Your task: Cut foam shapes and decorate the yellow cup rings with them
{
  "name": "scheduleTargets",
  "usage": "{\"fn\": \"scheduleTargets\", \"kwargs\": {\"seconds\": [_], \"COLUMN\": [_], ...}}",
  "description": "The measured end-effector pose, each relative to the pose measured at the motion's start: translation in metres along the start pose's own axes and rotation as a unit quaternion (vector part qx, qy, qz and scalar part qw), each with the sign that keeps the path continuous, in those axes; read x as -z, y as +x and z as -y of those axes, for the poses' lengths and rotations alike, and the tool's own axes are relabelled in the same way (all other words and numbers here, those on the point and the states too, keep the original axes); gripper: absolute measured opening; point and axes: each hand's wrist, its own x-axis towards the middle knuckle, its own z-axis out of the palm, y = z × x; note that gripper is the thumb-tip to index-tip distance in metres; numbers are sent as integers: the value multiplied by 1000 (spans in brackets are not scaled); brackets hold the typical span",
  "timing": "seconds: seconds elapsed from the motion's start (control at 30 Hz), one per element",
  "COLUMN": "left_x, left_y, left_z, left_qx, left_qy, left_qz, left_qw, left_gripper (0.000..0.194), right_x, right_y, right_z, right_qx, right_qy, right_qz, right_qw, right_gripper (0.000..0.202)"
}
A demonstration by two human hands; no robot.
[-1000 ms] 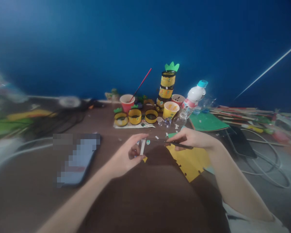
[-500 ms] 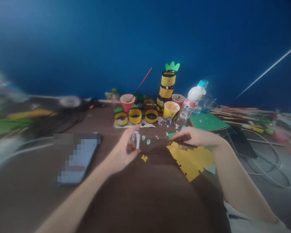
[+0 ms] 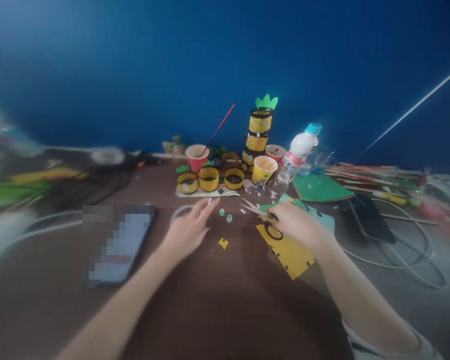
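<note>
My left hand [image 3: 187,227] hovers over the brown table with fingers stretched out and apart. A pale roll of tape [image 3: 180,212] shows beside the back of this hand, partly hidden. A small white bit [image 3: 210,201] is near its fingertips; whether it sticks to them I cannot tell. My right hand [image 3: 294,220] grips scissors [image 3: 252,207], black handle loops below the fingers and parted blades pointing left. Beneath that hand lies yellow paper [image 3: 290,257] with dark dots. Two small oval stickers [image 3: 229,218] and a yellow scrap [image 3: 223,243] lie between the hands.
Behind stand three yellow rings [image 3: 209,180], a red cup [image 3: 197,157] with a stick, a yellow cup [image 3: 264,170], a pineapple-like tower [image 3: 258,135] and a tilted bottle [image 3: 300,150]. A phone [image 3: 123,247] lies left; green sheets [image 3: 320,187] and cables [image 3: 431,240] lie right.
My left hand has turned palm down and its fingers have come off the tape roll. My right hand has turned over, and the scissors now show with blades apart.
</note>
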Motion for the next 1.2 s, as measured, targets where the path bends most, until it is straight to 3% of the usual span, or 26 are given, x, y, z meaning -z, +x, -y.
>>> {"fn": "scheduleTargets", "kwargs": {"seconds": [0.1, 0.2, 0.33, 0.5, 0.87, 1.2], "left_x": [-1, -7, -19, -27, -27, -18], "left_y": [1, 2, 2, 2, 3, 0], "left_z": [1, 0, -1, 1, -1, -9], "left_qx": [14, 41, 54, 57, 56, 57], "left_qy": [-20, -121, -241, -263, -259, -270], "left_qz": [-41, -84, -78, -86, -84, -98], "left_qw": [999, 988, 966, 959, 961, 956], "left_gripper": [65, 45, 40, 41, 35, 26], "right_x": [1, -5, -29, -59, -70, -73], "right_y": [-1, 9, 31, 45, 49, 49], "right_z": [7, 19, 38, 48, 46, 48], "right_qx": [13, 85, 236, 313, 358, 305], "right_qy": [4, 79, 145, 135, 75, 247], "right_qz": [-25, -95, -156, -218, -273, -282], "right_qw": [1000, 989, 948, 915, 890, 875], "right_gripper": [14, 14, 12, 16, 24, 17]}}
